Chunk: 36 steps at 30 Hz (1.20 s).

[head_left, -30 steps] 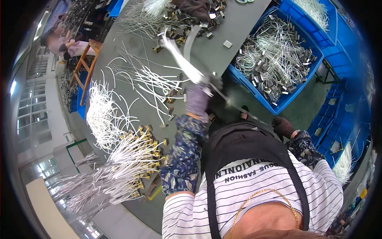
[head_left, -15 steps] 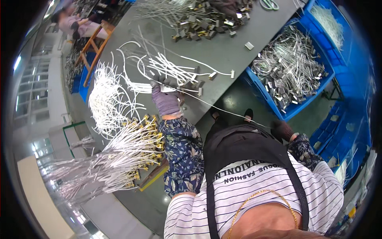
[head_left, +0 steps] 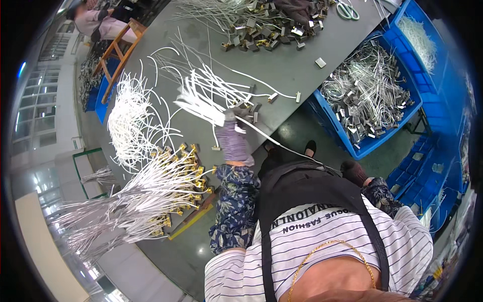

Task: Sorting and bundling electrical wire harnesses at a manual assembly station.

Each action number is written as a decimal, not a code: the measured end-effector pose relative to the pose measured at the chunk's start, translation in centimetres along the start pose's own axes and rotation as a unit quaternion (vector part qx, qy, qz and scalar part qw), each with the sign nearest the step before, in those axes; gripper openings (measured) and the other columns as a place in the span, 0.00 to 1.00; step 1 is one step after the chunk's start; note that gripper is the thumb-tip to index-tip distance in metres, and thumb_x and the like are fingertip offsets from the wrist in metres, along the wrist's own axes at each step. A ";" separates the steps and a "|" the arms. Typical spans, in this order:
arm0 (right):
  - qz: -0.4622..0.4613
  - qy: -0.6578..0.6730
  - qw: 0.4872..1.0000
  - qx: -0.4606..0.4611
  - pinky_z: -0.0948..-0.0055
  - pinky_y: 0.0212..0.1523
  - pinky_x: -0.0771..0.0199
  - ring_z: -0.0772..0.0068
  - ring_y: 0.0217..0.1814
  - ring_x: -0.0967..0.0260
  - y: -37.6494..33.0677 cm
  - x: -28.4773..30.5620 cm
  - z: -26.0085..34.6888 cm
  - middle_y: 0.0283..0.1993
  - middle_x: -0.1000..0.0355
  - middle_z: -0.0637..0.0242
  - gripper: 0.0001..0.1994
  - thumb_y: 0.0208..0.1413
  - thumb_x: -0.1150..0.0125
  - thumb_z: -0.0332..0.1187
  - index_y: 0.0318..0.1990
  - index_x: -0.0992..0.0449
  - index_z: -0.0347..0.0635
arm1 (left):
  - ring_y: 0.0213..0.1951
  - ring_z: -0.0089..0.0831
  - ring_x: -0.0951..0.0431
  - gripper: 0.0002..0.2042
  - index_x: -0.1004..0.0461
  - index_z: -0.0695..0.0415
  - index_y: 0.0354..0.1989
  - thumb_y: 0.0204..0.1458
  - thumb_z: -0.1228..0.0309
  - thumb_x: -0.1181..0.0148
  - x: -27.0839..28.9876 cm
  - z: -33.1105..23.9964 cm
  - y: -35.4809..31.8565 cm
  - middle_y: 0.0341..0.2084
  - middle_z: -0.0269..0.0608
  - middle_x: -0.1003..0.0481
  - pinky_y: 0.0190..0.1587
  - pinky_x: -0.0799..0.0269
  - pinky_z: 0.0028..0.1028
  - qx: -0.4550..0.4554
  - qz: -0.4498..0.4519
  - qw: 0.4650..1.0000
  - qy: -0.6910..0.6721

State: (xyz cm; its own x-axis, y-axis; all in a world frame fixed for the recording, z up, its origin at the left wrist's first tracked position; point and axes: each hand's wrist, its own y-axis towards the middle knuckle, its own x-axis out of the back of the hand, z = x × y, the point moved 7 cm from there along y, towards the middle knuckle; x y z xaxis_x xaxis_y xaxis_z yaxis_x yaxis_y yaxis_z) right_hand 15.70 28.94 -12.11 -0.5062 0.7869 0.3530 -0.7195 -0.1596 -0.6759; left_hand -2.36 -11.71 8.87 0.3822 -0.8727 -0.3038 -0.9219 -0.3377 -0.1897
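My left hand (head_left: pixel 233 137), in a purple-grey glove, is closed around a bundle of short white tubes (head_left: pixel 200 106) at the table's near edge. The tubes fan out up and left from the fist. From beside that hand a thin white cable (head_left: pixel 277 143) runs down across my lap to my right hand (head_left: pixel 354 173). That hand wears a dark knitted glove and is closed on the cable's far end. Just past my left hand lie several white cables (head_left: pixel 217 84) with small block connectors (head_left: pixel 256 108) on their ends.
Loose white tubes (head_left: pixel 126 118) and a cable pile with gold connectors (head_left: pixel 176 173) lie at left. Grey-black connectors (head_left: pixel 266 30) and green scissors (head_left: pixel 348 10) are at the far side. A blue crate (head_left: pixel 359 148) of cables stands right. A co-worker (head_left: pixel 103 22) sits beyond a wooden frame (head_left: pixel 113 58).
My left hand has moved right and toward me, carrying the bundle of tubes. The stretched cable has slackened a little. My right hand has barely shifted.
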 end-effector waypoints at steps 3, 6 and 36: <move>0.004 -0.071 0.996 0.058 0.60 0.33 0.29 0.59 0.31 0.27 2.1 0.4 5.1 0.32 0.25 0.56 0.10 0.43 0.37 0.27 0.36 0.24 0.38 | 0.31 0.25 0.24 0.21 0.23 0.60 0.35 0.58 0.50 0.41 -0.8 -2.1 -1.6 0.25 0.35 0.24 0.34 0.29 0.26 -0.042 -0.004 0.971 0.233; 0.022 0.041 0.985 0.166 0.66 0.40 0.28 0.67 0.38 0.27 6.3 -0.1 14.6 0.38 0.24 0.59 0.16 0.45 0.33 0.35 0.42 0.23 0.40 | 0.29 0.23 0.27 0.19 0.22 0.58 0.31 0.57 0.52 0.39 -2.5 0.6 -3.7 0.24 0.33 0.25 0.33 0.31 0.26 0.033 0.052 0.975 0.212; -0.075 -0.335 0.801 0.490 0.57 0.38 0.26 0.57 0.45 0.27 10.4 -4.2 40.1 0.40 0.29 0.63 0.13 0.44 0.35 0.34 0.41 0.23 0.51 | 0.17 0.21 0.30 0.17 0.24 0.60 0.37 0.61 0.56 0.42 9.4 3.6 7.0 0.19 0.33 0.26 0.18 0.35 0.21 0.131 -0.128 0.981 0.069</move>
State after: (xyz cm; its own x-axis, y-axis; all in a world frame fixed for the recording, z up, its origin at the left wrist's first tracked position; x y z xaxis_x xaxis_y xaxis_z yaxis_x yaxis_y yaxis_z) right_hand -8.69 0.03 5.36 -0.2843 0.3965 0.8729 -0.6569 -0.7437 0.1238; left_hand -4.97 -20.98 1.29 0.5700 -0.8167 -0.0902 -0.7426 -0.4652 -0.4818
